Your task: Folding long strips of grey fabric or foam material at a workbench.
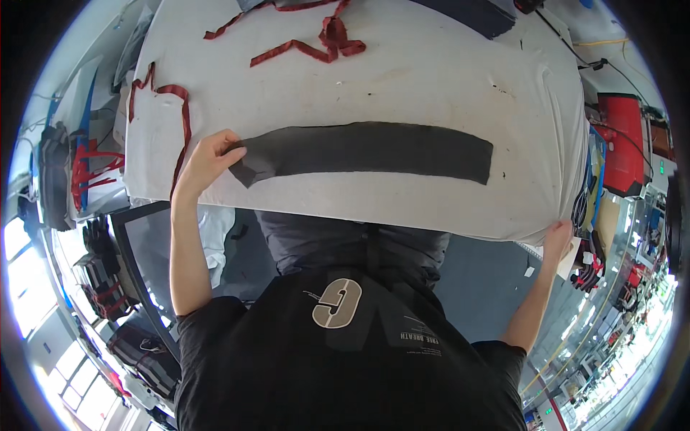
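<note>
A curved strip of dark grey fabric (377,148) lies across the pale cloth-covered table (420,207) in front of me. My left hand (215,156) pinches its left end between thumb and fingers, and that end is slightly raised and creased. The rest of the strip lies flat. Over at the table's near right corner is my right hand (558,238), its fingers curled at the edge of the cloth cover. Whether they grip the cloth cannot be seen clearly.
Dark red ribbon (186,116) hangs over the near left edge; more crumpled red ribbon (334,40) lies farther back. Dark fabric (469,16) rests at the far edge. A black metal frame (129,258) stands left below the table, a red case (620,145) to the right.
</note>
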A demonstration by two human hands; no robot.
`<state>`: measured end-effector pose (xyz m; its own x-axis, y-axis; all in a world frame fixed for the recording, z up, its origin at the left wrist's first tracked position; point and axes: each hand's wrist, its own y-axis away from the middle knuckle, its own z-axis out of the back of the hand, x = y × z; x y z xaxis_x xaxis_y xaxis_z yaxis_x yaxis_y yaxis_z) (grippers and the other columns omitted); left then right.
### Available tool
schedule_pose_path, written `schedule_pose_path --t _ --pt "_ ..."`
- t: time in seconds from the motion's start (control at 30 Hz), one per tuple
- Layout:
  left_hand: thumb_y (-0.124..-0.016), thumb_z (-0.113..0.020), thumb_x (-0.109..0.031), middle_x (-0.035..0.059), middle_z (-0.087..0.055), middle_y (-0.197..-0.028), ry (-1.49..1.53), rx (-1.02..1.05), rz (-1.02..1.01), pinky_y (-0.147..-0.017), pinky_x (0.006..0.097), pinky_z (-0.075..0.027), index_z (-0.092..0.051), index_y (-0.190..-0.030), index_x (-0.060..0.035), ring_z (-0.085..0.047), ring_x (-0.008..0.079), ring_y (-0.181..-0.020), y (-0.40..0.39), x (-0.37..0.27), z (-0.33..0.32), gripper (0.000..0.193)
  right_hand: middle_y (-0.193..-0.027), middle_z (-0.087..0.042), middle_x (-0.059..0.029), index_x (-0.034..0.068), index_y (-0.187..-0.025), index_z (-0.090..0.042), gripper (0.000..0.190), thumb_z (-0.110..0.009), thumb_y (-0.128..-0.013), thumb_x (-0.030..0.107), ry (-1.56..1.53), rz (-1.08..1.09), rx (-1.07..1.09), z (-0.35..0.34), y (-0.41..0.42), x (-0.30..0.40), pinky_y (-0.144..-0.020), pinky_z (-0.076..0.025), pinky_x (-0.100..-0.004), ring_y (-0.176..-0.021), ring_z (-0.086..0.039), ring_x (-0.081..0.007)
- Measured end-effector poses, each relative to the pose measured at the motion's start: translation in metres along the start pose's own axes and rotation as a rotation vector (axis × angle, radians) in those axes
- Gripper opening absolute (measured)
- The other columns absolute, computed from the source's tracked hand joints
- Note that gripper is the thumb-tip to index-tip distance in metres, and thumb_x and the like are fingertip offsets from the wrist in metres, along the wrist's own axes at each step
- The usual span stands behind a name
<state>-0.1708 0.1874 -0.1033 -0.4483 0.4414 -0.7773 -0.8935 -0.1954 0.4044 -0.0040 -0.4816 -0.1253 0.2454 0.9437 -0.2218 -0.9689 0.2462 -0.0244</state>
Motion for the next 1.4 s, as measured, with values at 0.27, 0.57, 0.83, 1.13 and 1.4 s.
schedule_pose_path --t 0.27,0.57,0.83,1.13,1.4 --pt "-0.082 -0.063 -0.009 0.0011 -0.053 -0.067 -0.112 0.029 0.142 -0.056 0.0233 -0.04 -0.056 -0.091 0.0004 -0.047 0.0078 -0.063 0.0 -0.01 0.011 0.014 -0.107 -0.059 -0.0139 0.002 -0.108 -0.056 0.022 -0.055 -0.086 0.006 -0.861 0.839 0.0 0.096 0.043 0.217 -0.084 -0.045 -0.0341 -0.1 -0.058 -0.0279" --pt "-0.078 -0.065 -0.012 0.0124 -0.061 -0.102 -0.634 -0.302 -0.384 -0.085 0.0367 -0.046 -0.058 -0.109 -0.003 -0.058 0.028 -0.098 -0.017 -0.032 -0.01 0.033 -0.124 -0.051 -0.0126 0.004 -0.114 -0.055 0.04 -0.062 -0.075 0.005 -0.813 1.37 -0.024 0.092 0.139 0.317 -0.101 -0.035 -0.0452 -0.117 -0.047 -0.0301" --pt "-0.074 -0.062 -0.012 0.0061 -0.061 -0.089 -0.618 0.128 -0.468 -0.085 0.0351 -0.042 -0.056 -0.089 -0.0045 -0.056 0.0243 -0.092 -0.079 -0.083 -0.105 0.018 -0.135 -0.042 -0.0126 0.008 -0.124 -0.05 0.048 -0.062 -0.078 0.016 -0.686 1.345 0.012 0.064 0.169 0.331 -0.104 -0.028 -0.0517 -0.126 -0.038 -0.03" --pt "-0.077 -0.062 -0.009 0.0082 -0.061 -0.074 -0.377 0.164 -0.382 -0.069 0.036 -0.046 -0.052 -0.084 -0.0022 -0.058 0.0274 -0.071 -0.071 -0.077 -0.093 0.014 -0.136 -0.042 -0.0112 0.01 -0.127 -0.048 0.049 -0.059 -0.081 0.021 -0.66 1.348 -0.036 0.058 0.17 0.329 -0.104 -0.027 -0.0515 -0.126 -0.038 -0.0293" --pt "-0.079 -0.063 -0.011 0.0095 -0.062 -0.076 -0.337 0.091 -0.374 -0.064 0.0342 -0.047 -0.057 -0.093 -0.0041 -0.06 0.025 -0.07 -0.063 -0.066 -0.073 0.017 -0.137 -0.04 -0.0123 0.009 -0.127 -0.048 0.049 -0.059 -0.081 0.021 -0.656 1.351 -0.056 0.061 0.169 0.327 -0.106 -0.026 -0.0502 -0.128 -0.037 -0.0291"
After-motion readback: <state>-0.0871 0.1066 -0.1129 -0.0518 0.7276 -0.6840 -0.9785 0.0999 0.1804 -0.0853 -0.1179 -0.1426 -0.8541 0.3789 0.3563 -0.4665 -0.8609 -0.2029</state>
